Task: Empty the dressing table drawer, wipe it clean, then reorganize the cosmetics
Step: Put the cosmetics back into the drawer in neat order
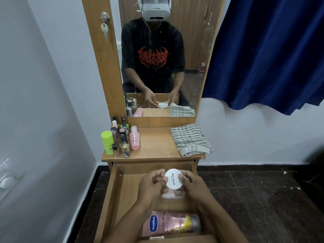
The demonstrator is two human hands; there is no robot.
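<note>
Now: one round white jar point(173, 178), lid printed NAIL POLISH, held above open drawer point(112, 190) by two hands. Right hand point(191, 185) grasps it, thumb on lid, fingers beneath. Left hand point(150, 185) fingers curl against its left edge. One Vaseline bottle point(168, 223) lies at drawer front, between forearms. Tabletop point(156, 146): one striped towel point(189, 139) right, one pink bottle point(135, 140), small bottles point(121, 137) left, too crowded to count.
</note>
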